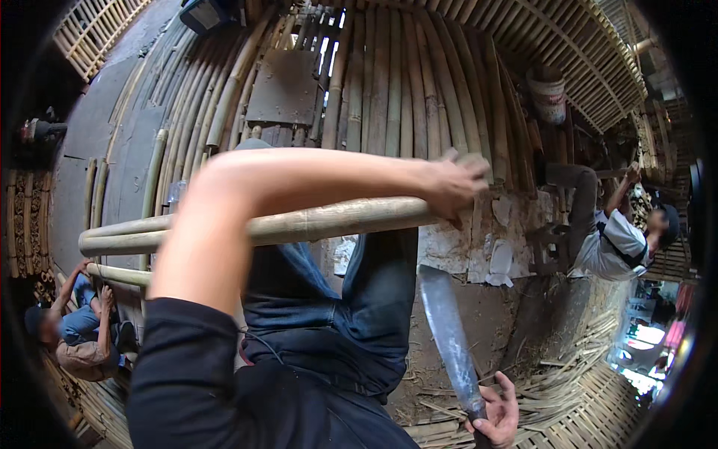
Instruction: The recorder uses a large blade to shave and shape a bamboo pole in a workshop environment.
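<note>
Bamboo pole (pixel 299 223), pale green-yellow and thick, lies crosswise over my knees, its length running out to my left where a second pole (pixel 120 243) sits just beside it. My left hand (pixel 456 183) reaches across on a bare forearm and closes over the pole's right-hand end, fingers curled down around the top of it and touching it along their whole length; the thumb side is hidden behind the pole, so I cannot tell how far round the grip goes. My right hand (pixel 493 411) is low at the lower edge, wrapped tight in a fist around the dark handle of a machete (pixel 449 329). Its broad grey blade points up and away from me, the tip just under the pole but apart from it. My jeans (pixel 366 314) fill the space between the two hands. Beyond the pole, many more bamboo stalks (pixel 389 82) lean side by side, and bamboo trimmings (pixel 553 389) lie on the ground near my right hand.
</note>
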### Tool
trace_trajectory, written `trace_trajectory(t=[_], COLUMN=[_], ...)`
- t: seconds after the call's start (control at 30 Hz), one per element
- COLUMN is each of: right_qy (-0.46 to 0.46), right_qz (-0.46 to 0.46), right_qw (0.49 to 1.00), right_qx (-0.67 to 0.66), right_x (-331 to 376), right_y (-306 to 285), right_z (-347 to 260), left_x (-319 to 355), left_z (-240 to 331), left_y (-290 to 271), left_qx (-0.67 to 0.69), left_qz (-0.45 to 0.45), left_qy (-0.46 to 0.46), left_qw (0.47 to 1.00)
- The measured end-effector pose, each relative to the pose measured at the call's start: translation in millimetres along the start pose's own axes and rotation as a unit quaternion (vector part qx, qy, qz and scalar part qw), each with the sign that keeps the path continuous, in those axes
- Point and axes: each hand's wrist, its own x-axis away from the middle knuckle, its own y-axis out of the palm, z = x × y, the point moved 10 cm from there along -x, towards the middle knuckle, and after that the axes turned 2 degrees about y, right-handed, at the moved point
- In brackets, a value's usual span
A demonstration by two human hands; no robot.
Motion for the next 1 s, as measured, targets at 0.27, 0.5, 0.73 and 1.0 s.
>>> trace_trajectory(t=[0.27, 0.5, 0.73, 1.0], right_qy=[-0.179, -0.341, -0.351, -0.238], right_qz=[-0.002, 0.071, -0.012, 0.191], right_qw=[0.957, 0.937, 0.936, 0.934], right_qx=[-0.230, -0.019, -0.034, 0.188], right_x=[-9, -102, -192, -221], right_y=[-15, 89, 135, 130], right_z=[-1, -83, 28, -9], left_x=[261, 169, 173, 162], left_z=[11, -6, -61, -63], left_y=[-4, -55, 1, 15], left_qx=[0.183, 0.117, 0.106, 0.138], left_qz=[-0.045, -0.038, -0.057, -0.019], left_qy=[-0.252, -0.232, -0.209, -0.228], left_qw=[0.949, 0.965, 0.971, 0.964])
